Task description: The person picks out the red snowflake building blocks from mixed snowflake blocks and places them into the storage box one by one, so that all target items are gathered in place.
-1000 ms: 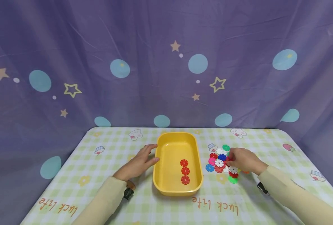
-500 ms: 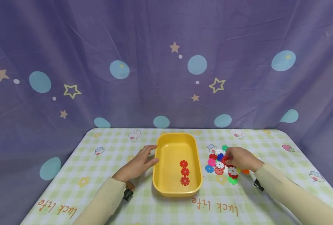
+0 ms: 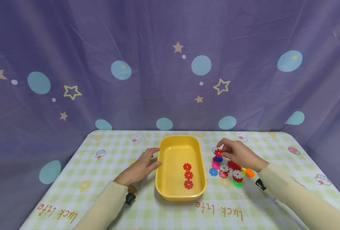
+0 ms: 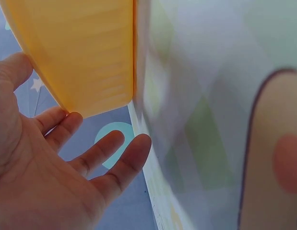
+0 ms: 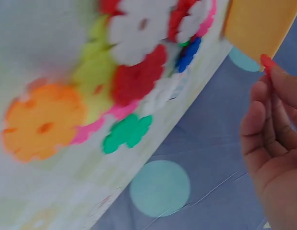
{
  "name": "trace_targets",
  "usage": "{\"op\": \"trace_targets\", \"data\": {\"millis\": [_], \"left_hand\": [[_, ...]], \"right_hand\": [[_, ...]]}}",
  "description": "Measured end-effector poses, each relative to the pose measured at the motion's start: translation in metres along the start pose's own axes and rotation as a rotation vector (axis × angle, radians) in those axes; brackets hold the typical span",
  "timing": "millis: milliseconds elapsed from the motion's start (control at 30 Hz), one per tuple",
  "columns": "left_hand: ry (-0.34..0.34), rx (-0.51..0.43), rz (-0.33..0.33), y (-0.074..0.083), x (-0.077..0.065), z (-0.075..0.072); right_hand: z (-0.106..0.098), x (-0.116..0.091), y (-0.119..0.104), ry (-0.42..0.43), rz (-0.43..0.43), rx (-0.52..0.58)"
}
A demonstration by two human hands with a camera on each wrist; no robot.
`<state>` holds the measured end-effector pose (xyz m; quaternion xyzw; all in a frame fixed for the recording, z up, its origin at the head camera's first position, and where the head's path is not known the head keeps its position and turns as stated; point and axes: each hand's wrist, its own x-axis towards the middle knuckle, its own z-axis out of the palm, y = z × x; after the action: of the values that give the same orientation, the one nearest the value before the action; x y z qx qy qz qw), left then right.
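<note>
My right hand [image 3: 241, 155] pinches a red snowflake building disc [image 3: 218, 153] between thumb and fingertips, lifted above the pile; its edge shows in the right wrist view, where the hand [image 5: 278, 124] appears at the right. Below lie several notched discs, among them a blue disc [image 3: 213, 172], a white disc [image 3: 237, 174] and an orange disc [image 5: 44, 123]. My left hand [image 3: 138, 167] rests its fingertips on the left rim of a yellow tray [image 3: 175, 191], fingers loosely extended. Inside the tray, three red discs [image 3: 188, 175] lie in a column at the right.
A checked tablecloth [image 3: 129, 214] with printed pictures and lettering covers the table. A purple curtain [image 3: 147, 95] with stars and ovals hangs behind its far edge. The disc pile sits just right of the tray.
My right hand has picked a red disc out of the pile, raised it and moved it leftward and away toward the far side. My left hand and the tray stay in place.
</note>
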<state>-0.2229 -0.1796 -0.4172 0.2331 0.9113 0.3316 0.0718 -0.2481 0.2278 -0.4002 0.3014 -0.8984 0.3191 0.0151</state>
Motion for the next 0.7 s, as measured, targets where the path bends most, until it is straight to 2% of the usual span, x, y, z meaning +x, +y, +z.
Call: {"op": "trace_targets", "data": {"millis": [100, 233, 433, 567, 700], "left_hand": [[0.006, -0.003, -0.003, 0.0, 0.0, 0.0], [0.017, 0.004, -0.006, 0.0, 0.0, 0.001], [0.015, 0.001, 0.001, 0.001, 0.0, 0.0], [0.011, 0.012, 0.006, -0.001, 0.0, 0.0], [0.008, 0.009, 0.008, -0.002, 0.0, 0.0]], "right_hand": [[0.002, 0.007, -0.008, 0.013, -0.075, 0.027], [0.007, 0.018, -0.019, -0.012, -0.152, 0.067], [0.017, 0.039, -0.036, -0.07, -0.176, 0.108], [0.026, 0.055, -0.042, -0.091, -0.216, 0.091], [0.036, 0.071, -0.048, -0.134, -0.213, 0.081]]}}
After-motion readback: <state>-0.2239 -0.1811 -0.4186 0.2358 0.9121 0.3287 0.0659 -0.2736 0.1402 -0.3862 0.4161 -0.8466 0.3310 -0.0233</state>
